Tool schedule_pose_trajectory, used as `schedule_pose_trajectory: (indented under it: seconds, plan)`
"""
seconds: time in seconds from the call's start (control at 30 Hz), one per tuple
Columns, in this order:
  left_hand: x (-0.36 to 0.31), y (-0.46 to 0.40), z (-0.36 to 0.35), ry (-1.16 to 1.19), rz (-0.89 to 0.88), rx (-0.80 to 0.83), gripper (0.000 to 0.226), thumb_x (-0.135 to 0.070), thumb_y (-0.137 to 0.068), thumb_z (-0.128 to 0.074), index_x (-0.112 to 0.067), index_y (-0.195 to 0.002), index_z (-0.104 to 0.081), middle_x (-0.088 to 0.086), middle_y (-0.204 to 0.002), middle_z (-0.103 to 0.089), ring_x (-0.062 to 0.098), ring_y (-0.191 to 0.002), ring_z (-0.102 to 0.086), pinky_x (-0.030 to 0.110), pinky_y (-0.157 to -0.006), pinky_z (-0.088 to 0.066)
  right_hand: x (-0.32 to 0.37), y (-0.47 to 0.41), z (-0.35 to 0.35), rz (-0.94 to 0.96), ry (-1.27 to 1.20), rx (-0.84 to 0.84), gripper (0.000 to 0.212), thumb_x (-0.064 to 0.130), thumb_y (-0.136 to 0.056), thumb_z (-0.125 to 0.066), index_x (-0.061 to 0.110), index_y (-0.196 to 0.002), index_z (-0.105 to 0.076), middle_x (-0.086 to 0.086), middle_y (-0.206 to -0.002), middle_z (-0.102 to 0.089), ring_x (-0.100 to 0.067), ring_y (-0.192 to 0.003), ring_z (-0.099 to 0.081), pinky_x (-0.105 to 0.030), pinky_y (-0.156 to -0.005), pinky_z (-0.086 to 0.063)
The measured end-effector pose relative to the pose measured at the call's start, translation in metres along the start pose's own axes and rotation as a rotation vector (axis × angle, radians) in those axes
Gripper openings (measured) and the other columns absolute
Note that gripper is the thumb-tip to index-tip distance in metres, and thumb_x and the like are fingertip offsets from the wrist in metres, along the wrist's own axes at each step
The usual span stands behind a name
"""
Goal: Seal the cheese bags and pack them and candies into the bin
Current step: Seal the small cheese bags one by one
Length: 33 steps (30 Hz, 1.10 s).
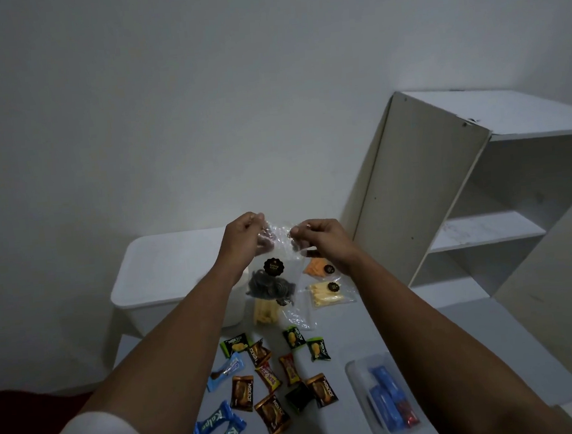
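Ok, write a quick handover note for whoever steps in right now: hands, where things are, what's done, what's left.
Left hand and right hand: each has a grip on a top corner of a clear cheese bag, held up over the table; the seal does not look finished.
On the table beyond it: an orange cheese bag and a pale cheese bag; I cannot tell if they are sealed.
Loose candies lie scattered near the front edge.
Small clear bin at right holds a few blue and red wrapped pieces.
White lidded box at left.
Left to do: finish sealing, then pack bags and candies.
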<state>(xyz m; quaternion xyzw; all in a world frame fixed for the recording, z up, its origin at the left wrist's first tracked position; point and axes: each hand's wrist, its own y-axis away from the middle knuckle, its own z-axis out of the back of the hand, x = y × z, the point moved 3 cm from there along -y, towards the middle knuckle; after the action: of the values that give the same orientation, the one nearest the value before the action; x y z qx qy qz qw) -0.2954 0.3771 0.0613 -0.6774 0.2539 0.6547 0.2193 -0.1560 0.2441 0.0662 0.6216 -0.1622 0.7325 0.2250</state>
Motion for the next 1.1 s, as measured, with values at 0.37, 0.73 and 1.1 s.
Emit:
schedule_pose_trajectory:
  seconds: [0.37,0.73,1.1]
  plan:
    - [-0.003,0.002,0.004,-0.023,-0.018,0.024,0.028,-0.028,-0.104,-0.055,-0.004,-0.09,-0.063,0.015,-0.082,-0.074,0.019,-0.067,-0.071,0.034,-0.072,-0.063,-0.006,-0.005,-0.004,-0.024,-0.155,-0.152,0.025,0.027,-0.099,-0.066,0.004,-0.103,-0.075,-0.014,-0.099,-0.078,-0.021,-0.082,-0.072,-0.042,-0.086,-0.059]
    - [0.005,-0.003,0.003,-0.129,-0.027,0.008,0.032,-0.028,-0.103,-0.057,-0.002,-0.09,-0.071,0.01,-0.084,-0.078,0.017,-0.072,-0.07,0.036,-0.076,-0.06,-0.011,-0.004,-0.004,-0.004,-0.173,-0.156,0.027,0.029,-0.101,-0.063,0.006,-0.108,-0.075,-0.009,-0.104,-0.078,-0.02,-0.09,-0.074,-0.042,-0.09,-0.058]
    - [0.008,-0.005,-0.004,-0.154,-0.078,0.055,0.016,-0.019,-0.099,-0.064,-0.007,-0.094,-0.072,0.012,-0.087,-0.076,0.014,-0.074,-0.069,0.026,-0.071,-0.061,-0.008,-0.005,-0.007,-0.007,-0.121,-0.127,0.012,0.018,-0.094,-0.073,0.008,-0.1,-0.073,-0.007,-0.094,-0.077,-0.02,-0.087,-0.074,-0.048,-0.095,-0.056]
